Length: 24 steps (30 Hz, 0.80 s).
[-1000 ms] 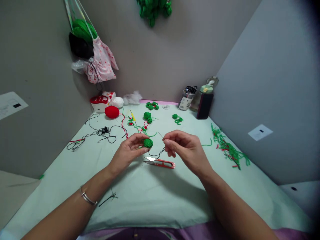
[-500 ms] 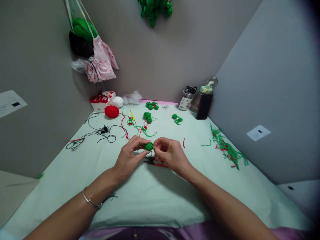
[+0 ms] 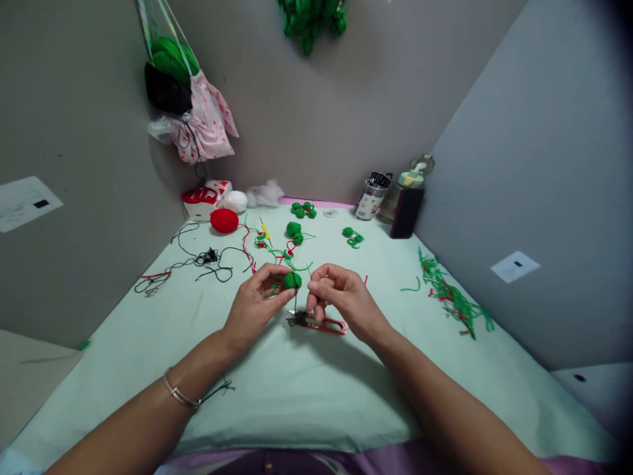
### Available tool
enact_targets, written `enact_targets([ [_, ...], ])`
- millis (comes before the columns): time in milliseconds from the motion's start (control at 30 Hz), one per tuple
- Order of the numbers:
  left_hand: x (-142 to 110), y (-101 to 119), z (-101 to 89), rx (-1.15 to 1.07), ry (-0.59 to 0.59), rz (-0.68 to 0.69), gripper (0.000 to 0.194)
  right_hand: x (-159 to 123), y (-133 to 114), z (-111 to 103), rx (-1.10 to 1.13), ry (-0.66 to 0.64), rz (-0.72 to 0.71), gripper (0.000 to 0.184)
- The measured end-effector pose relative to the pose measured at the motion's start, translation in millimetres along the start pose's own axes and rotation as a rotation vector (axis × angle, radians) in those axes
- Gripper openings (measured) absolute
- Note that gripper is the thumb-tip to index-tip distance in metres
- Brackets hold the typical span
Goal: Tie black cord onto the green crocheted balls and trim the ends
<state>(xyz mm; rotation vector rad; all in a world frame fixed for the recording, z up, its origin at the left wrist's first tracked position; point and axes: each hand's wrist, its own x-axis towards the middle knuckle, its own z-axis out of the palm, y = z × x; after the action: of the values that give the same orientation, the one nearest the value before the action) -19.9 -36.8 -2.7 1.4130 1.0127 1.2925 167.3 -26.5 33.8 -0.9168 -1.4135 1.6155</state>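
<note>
Centre of frame: L hand (image 3: 260,297) grasps a small green crocheted ball (image 3: 292,281) btwn thumb & fingers. R hand (image 3: 341,297), just beside it, pinches what's prob. a needle (image 3: 310,271), too thin to be sure. Black thread (image 3: 296,302) runs down the ball's front & hangs below, over red-handled snips (image 3: 329,324).

Progress, as judged: ball is formed, black thread's on it; loose length uncut, so this bit looks unfinished. Upper centre, other green pieces (image 3: 293,229) lie w/ yarn tails attached, apparently untrimmed.

Textures: ball round, ribbed; upper L, smooth red yarn ball (image 3: 224,221) & wispy white fluff (image 3: 266,194); mid L, tangled black cord (image 3: 210,256); mid R, stringy green/red clippings (image 3: 457,300). Pale cloth (image 3: 366,409), lightly creased, underneath.
</note>
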Motion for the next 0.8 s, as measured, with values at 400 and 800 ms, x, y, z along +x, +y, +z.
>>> enact_targets([
  [400,1,-4,-2.2,0.064,0.131,0.106,0.027,5,27,21,0.208,-0.072,0.233,0.040],
  [800,1,-2,-3.2,0.103,0.024,0.201,0.019,-17,10,27,-0.234,-0.163,-0.123,0.021],
])
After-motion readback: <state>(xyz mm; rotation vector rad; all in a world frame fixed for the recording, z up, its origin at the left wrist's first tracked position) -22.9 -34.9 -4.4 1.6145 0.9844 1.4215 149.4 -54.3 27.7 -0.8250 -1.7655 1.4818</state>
